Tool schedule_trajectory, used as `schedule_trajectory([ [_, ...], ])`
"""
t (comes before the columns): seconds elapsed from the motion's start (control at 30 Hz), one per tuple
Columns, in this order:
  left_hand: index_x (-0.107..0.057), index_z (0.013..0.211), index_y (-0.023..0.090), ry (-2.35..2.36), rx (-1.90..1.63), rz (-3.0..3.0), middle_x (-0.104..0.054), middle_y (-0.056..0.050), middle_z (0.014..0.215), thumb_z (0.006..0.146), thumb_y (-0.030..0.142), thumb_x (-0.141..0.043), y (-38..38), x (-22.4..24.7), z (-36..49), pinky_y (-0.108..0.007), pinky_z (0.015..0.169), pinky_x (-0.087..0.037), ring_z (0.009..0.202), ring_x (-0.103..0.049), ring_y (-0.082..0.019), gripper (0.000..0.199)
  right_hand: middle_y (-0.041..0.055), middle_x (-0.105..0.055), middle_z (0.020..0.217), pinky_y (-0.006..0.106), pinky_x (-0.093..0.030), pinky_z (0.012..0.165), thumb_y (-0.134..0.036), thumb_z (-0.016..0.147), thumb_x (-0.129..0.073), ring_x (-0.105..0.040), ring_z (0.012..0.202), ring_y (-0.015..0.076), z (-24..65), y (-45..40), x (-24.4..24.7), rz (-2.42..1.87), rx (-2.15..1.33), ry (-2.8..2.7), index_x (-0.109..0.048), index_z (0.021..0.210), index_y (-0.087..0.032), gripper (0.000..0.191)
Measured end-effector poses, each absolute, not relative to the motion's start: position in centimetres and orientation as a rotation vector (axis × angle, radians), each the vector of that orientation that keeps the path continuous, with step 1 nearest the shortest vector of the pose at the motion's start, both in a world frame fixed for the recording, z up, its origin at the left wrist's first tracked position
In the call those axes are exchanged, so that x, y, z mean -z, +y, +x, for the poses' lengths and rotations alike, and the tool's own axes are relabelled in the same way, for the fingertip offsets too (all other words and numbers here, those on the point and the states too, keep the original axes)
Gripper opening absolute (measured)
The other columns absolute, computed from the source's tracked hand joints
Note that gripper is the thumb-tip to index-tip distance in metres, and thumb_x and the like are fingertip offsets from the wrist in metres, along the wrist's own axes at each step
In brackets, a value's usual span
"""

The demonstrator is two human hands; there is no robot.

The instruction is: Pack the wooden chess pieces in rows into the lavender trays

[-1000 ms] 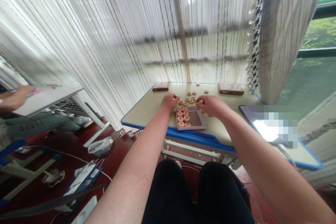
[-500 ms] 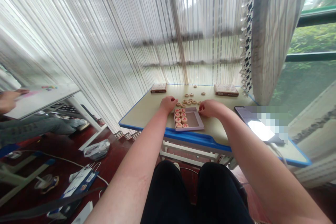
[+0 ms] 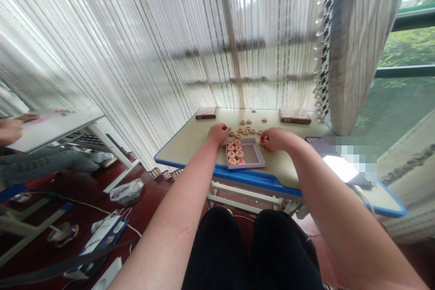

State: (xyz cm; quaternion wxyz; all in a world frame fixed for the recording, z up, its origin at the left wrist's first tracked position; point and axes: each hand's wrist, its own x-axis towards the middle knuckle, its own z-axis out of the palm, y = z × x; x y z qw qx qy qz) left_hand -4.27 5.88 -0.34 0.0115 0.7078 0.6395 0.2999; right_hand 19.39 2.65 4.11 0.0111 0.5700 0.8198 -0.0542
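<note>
A shallow box [image 3: 252, 151] lies near the front edge of the table. Two columns of round wooden pieces with red characters [image 3: 239, 155] fill its left side. Behind the box, several loose round pieces [image 3: 245, 131] are scattered. My left hand [image 3: 219, 134] rests at the box's back left corner, fingers curled together beside the loose pieces; what it holds, if anything, is too small to tell. Just right of the box, my right hand [image 3: 273, 139] has its fingertips closed on a round piece [image 3: 263, 143], partly hidden by the fingers.
Two flat brown boxes stand at the back, one left [image 3: 205, 113] and one right [image 3: 294, 116]. A device with a bright screen [image 3: 340, 167] lies on the right. Another person's hand [image 3: 10, 131] is over a white table [image 3: 64, 127] at far left.
My right hand has shifted slightly right, and a round piece now shows at its fingertips. My left hand stays nearly in place. The whole view has shifted a little.
</note>
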Motion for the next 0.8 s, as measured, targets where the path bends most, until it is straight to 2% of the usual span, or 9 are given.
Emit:
schedule_trajectory([
  [0.3, -0.069, 0.08, 0.016, 2.025, -0.975, 2.246, -0.067, -0.006, 0.079, 0.079, 0.042, -0.047, 5.4, 0.0, -4.1, -0.026, 0.07, -0.041, 0.075, -0.057, -0.016, 0.033, 0.0089, -0.064, 0.094, 0.027, -0.04, 0.062, -0.039, 0.07, -0.056, -0.057, 0.081, 0.0212, 18.0, 0.1, -5.3, 1.851, 0.001, 2.721, -0.066, 0.089, -0.021, 0.028],
  [0.5, -0.069, 0.081, 0.017, 2.054, -0.994, 2.243, -0.066, -0.006, 0.08, 0.079, 0.042, -0.047, 5.3, -0.1, -4.0, -0.027, 0.074, -0.042, 0.077, -0.057, -0.016, 0.033, 0.0019, -0.063, 0.08, 0.024, -0.039, 0.062, -0.03, 0.068, -0.059, -0.055, 0.07, 0.0148, 16.0, -3.5, -5.9, 1.115, 0.402, 3.144, -0.063, 0.084, -0.021, 0.019],
  [0.8, -0.068, 0.082, 0.017, 2.058, -0.965, 2.221, -0.067, -0.006, 0.079, 0.079, 0.042, -0.048, 5.2, -0.2, -3.9, -0.026, 0.072, -0.042, 0.075, -0.058, -0.016, 0.032, 0.0024, -0.063, 0.08, 0.024, -0.039, 0.062, -0.033, 0.068, -0.062, -0.053, 0.068, 0.014, 15.7, -3.6, -5.8, 1.043, 0.526, 3.168, -0.064, 0.081, -0.019, 0.019],
])
